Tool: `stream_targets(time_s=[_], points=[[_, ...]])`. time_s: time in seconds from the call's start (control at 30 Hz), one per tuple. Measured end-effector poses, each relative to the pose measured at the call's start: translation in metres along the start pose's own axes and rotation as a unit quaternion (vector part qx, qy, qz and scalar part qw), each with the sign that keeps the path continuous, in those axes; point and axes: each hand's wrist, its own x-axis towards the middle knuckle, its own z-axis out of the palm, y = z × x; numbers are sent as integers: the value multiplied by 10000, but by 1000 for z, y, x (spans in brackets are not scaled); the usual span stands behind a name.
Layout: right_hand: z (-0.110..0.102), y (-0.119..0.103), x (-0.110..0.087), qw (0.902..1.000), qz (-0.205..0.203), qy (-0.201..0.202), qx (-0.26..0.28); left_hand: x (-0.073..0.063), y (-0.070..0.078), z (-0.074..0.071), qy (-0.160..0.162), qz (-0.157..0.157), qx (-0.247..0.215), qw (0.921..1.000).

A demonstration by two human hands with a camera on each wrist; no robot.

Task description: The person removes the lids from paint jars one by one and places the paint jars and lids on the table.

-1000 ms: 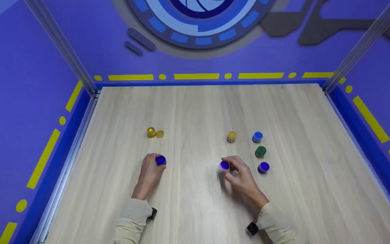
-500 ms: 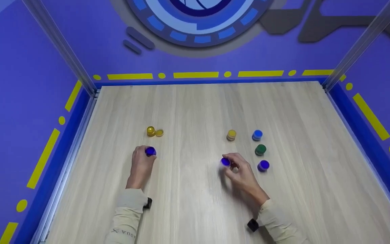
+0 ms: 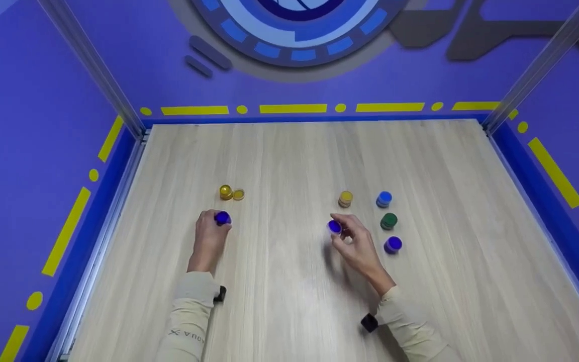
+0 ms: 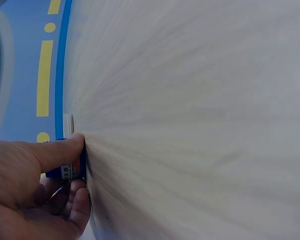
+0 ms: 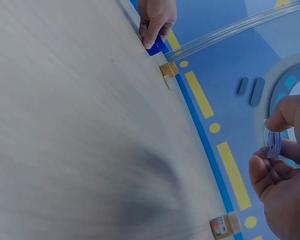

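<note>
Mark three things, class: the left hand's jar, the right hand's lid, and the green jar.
Held jar (image 3: 222, 217), head view, on its purple top.
Held lid (image 5: 273, 143), right wrist view, on its ridged side.
Green jar (image 3: 389, 220), head view, on its top.

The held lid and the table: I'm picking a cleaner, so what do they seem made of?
Lid: probably plastic, somewhat glossy, judging by its pale, ridged rim.
Table: wood or wood-print laminate, smooth-looking with a soft sheen; streaked grain shows.
</note>
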Motion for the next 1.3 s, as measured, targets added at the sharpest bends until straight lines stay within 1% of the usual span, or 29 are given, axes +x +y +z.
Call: stream_targets(time_s=[0.13,0.23,0.37,0.5,0.73,0.9,1.03,1.17,1.3], points=[[2,-9,11,9998,-54,14,189,1,0,1,94,166,-47,9998],[4,-14,20,9996,-104,12,271,2,1,1,134,218,-97,9996],[9,-20,32,9993,-185,29,337,3,3,0,90,143,-133,9998],[13,-25,40,9985,-317,-55,443,2,0,0,63,77,-149,9998],[17,-32,54,9962,-261,-256,787,1,-2,-3,20,-29,-130,9999],[23,-20,66,9926,-278,-347,1127,0,-1,-3,-37,-121,-161,9998],[26,-11,74,9886,-135,-431,1438,3,-2,-2,-102,-130,-169,9997],[26,-10,78,9849,5,-557,1638,6,-2,-2,-148,-124,-124,9997],[27,-12,82,9842,-25,-689,1628,6,-2,-3,-145,-185,-163,9996]])
